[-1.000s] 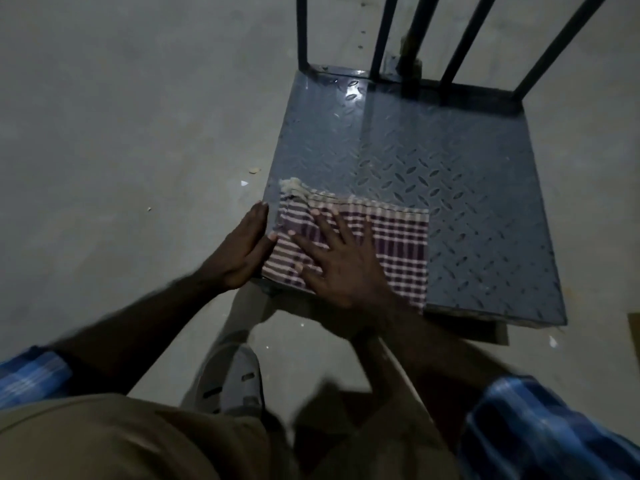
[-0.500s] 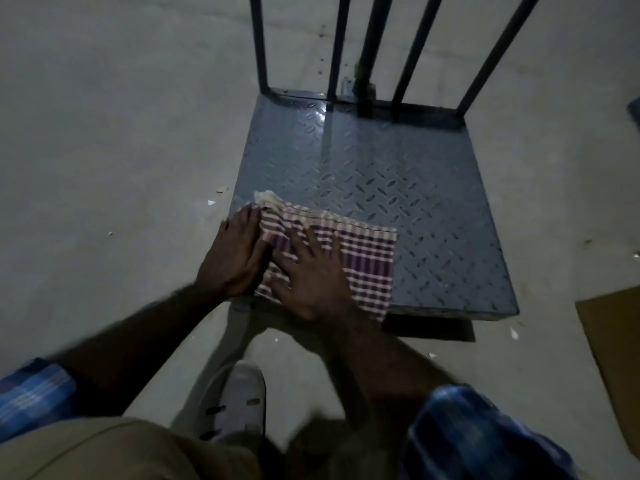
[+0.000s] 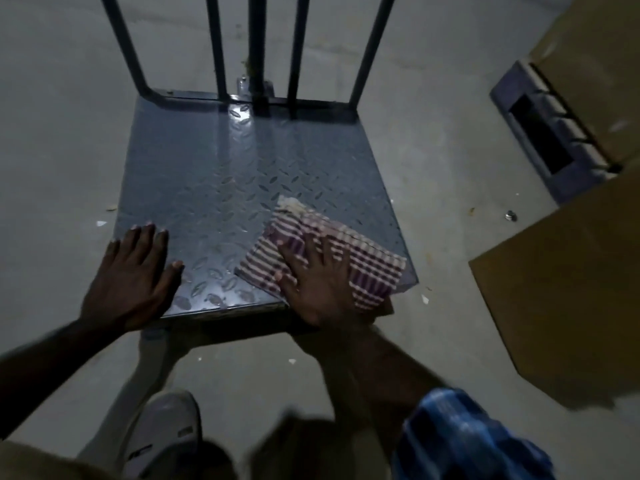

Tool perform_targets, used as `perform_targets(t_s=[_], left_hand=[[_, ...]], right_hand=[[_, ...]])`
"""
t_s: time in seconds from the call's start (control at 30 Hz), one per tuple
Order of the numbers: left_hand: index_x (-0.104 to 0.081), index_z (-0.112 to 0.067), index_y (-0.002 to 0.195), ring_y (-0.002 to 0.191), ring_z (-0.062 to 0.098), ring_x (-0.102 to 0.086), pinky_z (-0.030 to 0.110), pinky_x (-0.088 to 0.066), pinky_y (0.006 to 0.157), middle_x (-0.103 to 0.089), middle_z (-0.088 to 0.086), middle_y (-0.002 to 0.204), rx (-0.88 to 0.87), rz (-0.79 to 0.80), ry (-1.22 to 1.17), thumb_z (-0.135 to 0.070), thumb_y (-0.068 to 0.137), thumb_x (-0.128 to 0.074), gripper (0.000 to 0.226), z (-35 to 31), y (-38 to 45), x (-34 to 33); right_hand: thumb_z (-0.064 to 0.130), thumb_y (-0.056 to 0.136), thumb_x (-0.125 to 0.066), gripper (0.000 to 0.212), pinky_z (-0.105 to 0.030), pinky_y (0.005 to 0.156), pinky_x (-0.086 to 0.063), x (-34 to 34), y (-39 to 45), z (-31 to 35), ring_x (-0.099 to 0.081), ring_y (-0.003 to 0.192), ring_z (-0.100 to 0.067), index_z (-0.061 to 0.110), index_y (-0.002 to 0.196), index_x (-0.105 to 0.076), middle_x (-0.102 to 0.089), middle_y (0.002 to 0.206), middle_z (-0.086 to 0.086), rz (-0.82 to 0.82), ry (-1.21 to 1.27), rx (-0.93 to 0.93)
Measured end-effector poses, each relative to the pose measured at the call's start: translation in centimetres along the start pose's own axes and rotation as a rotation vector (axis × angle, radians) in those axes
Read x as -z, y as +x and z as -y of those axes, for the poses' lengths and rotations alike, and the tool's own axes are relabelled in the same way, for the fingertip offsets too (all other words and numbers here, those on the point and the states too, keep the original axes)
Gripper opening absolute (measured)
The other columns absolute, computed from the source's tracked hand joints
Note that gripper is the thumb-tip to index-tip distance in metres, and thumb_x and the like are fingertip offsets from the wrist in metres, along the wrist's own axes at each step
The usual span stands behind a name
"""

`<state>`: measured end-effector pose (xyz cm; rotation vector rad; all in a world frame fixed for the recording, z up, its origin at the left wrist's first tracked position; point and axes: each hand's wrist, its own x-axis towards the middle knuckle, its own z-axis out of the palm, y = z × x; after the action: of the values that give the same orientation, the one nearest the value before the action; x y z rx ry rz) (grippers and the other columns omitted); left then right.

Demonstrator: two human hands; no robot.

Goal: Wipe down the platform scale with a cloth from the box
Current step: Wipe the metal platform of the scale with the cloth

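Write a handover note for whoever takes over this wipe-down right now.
Left hand: flat, fingers spread, braced on the near-left corner of the scale, holding nothing.
Right hand: pressed flat on the folded cloth, not gripping it.
Cloth: at the scale's near-right corner, one edge just past the front rim.
Box: on the floor to the right, flaps open.
Done: cloth is out and on the plate, working along the front strip.
Left: middle and far part of the plate up to the rails; how clean any part is cannot be told in this dim light.
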<state>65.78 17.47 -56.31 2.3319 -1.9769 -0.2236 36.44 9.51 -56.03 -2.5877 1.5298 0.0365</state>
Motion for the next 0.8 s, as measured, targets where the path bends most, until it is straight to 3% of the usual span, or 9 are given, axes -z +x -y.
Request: perform_targets(t_s=[0.07,0.27,0.5,0.7,0.8], left_hand=[[-0.034,-0.001,0.144,0.139,0.043,-0.028,0.056,-0.024,0.109,-0.031,0.025,0.152,-0.004,-0.002,0.007,-0.054,0.092,-0.018,0.076,-0.1,-0.1,0.1],[-0.034,0.000,0.144,0.136,0.047,-0.029,0.059,-0.026,0.106,-0.032,0.028,0.150,-0.011,0.000,0.017,-0.051,0.091,-0.023,0.075,-0.1,0.1,0.1],[-0.036,0.005,0.141,0.133,0.052,-0.028,0.059,-0.025,0.105,-0.032,0.033,0.147,-0.014,0.026,0.050,-0.048,0.093,-0.024,0.073,0.2,0.3,-0.2],[-0.036,0.004,0.141,0.132,0.052,-0.031,0.060,-0.027,0.103,-0.032,0.032,0.147,-0.021,0.027,0.051,-0.048,0.091,-0.026,0.073,-0.1,0.3,0.2],[-0.037,0.004,0.141,0.133,0.051,-0.031,0.060,-0.026,0.105,-0.033,0.031,0.148,-0.020,0.016,0.039,-0.049,0.091,-0.025,0.074,-0.2,0.2,0.3]], right_hand=[[0.064,0.095,-0.026,0.058,-0.066,0.112,-0.002,0.5,-0.7,-2.5,-0.011,0.148,-0.033,0.050,0.150,-0.014,-0.015,0.163,-0.005,-0.002,-0.015,0.043],[0.065,0.094,-0.015,0.063,-0.063,0.116,-0.006,1.3,-3.1,-12.2,-0.004,0.148,-0.037,0.045,0.152,0.000,-0.002,0.164,-0.011,0.041,0.031,-0.431],[0.056,0.100,-0.019,0.061,-0.058,0.118,-0.001,0.9,-1.5,-9.9,0.001,0.149,-0.037,0.036,0.155,-0.002,0.001,0.162,-0.020,-0.030,0.050,-0.537],[0.055,0.098,-0.018,0.063,-0.065,0.115,0.002,0.7,0.7,-8.8,0.002,0.147,-0.042,0.034,0.154,0.001,0.001,0.162,-0.021,-0.017,0.059,-0.545],[0.054,0.097,-0.015,0.060,-0.062,0.115,0.002,1.2,1.5,-8.2,0.000,0.149,-0.037,0.039,0.154,-0.007,-0.004,0.163,-0.013,-0.011,0.033,-0.297]])
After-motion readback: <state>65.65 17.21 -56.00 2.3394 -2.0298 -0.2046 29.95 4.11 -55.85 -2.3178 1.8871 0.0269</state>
